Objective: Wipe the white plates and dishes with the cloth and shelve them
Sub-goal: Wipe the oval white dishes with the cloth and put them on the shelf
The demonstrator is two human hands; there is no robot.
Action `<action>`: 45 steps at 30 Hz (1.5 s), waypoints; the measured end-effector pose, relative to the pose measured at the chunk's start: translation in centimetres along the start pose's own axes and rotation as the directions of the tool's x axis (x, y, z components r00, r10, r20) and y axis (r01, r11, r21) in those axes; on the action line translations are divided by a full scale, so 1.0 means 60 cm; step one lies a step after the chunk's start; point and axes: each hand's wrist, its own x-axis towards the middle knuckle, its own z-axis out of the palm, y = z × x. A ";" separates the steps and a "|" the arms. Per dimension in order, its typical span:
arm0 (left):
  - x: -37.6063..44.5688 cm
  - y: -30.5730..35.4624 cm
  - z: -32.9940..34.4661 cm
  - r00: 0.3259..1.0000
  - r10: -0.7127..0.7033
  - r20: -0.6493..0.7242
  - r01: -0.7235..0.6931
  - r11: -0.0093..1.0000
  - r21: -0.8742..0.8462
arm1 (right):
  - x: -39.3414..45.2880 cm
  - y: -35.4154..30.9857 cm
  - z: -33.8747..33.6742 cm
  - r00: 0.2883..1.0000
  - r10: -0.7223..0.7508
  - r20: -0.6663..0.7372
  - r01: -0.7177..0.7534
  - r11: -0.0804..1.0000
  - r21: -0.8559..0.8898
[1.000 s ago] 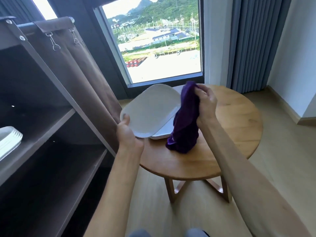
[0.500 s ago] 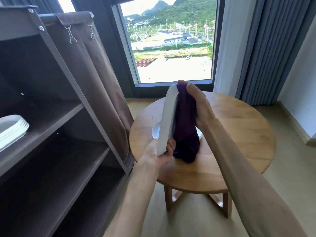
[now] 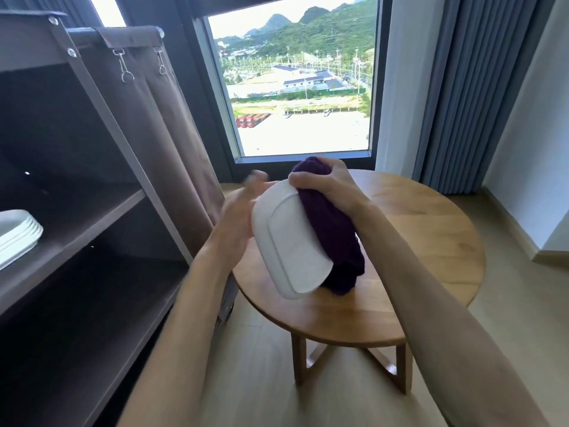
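A white oblong dish (image 3: 289, 241) is held upright above the round wooden table (image 3: 425, 241), its underside facing me. My right hand (image 3: 323, 186) grips a purple cloth (image 3: 332, 235) against the dish's far face, with the thumb hooked over the top rim. My left hand (image 3: 237, 220) is blurred, its fingers spread beside the dish's left edge; I cannot tell whether it touches. A stack of white plates (image 3: 18, 235) lies on the middle shelf of the dark shelf unit (image 3: 92, 229) at the left. Anything on the table behind the dish is hidden.
The shelf unit's brown fabric cover (image 3: 172, 149) hangs drawn back between the shelves and the table. A window (image 3: 298, 87) is straight ahead and grey-blue curtains (image 3: 480, 87) hang at the right. Wooden floor lies around the table legs.
The dish has turned so its underside faces me and now hangs from my right hand. My left hand let go of its lower edge and moved up its left side.
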 end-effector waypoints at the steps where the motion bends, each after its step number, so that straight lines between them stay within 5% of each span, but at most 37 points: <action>1: 0.002 0.012 0.008 0.998 0.045 0.046 -0.048 0.997 0.066 | 0.003 -0.001 0.009 1.000 0.002 -0.009 -0.002 1.000 0.000; 6: -0.006 0.013 0.036 0.977 0.063 -0.203 -0.074 0.996 -0.051 | 0.015 0.012 0.035 0.962 -0.107 -0.252 0.090 0.993 -0.078; 12: -0.022 -0.019 0.039 0.916 0.061 -0.397 -0.161 0.962 -0.222 | -0.007 0.059 0.014 0.927 0.094 -0.362 -0.135 0.987 -0.089; 16: -0.038 -0.040 0.047 0.912 0.049 -0.406 -0.179 0.940 -0.290 | -0.022 0.070 0.003 0.888 0.124 -0.443 -0.149 0.989 -0.021; 21: -0.056 -0.030 -0.011 0.986 0.126 -0.107 -0.128 0.992 -0.014 | -0.033 0.053 0.002 0.943 0.036 -0.331 -0.090 0.984 -0.151; 23: -0.050 0.000 -0.035 0.992 0.111 -0.052 -0.097 0.969 0.229 | -0.024 0.034 0.013 0.953 -0.020 -0.302 -0.068 0.958 -0.278; 27: -0.034 0.044 -0.042 0.981 0.187 0.056 -0.167 0.660 0.733 | -0.013 0.012 0.049 0.960 -0.097 -0.263 -0.029 0.900 -0.436; 31: -0.025 0.053 -0.027 0.996 0.059 0.069 -0.085 0.354 0.931 | -0.020 0.021 0.081 0.942 -0.191 -0.275 0.025 0.859 -0.511; 35: -0.034 0.017 -0.029 0.981 0.186 0.064 -0.152 0.508 0.848 | -0.021 0.021 0.081 0.902 -0.245 -0.355 0.057 0.883 -0.465; 40: -0.054 -0.026 -0.047 0.950 0.302 -0.078 -0.170 0.709 0.685 | -0.012 0.017 0.047 0.931 -0.007 -0.366 -0.052 0.987 -0.150; 45: -0.067 -0.065 -0.023 0.920 0.298 -0.254 -0.154 0.871 0.466 | -0.018 0.035 0.046 0.848 0.045 -0.528 0.010 0.995 0.102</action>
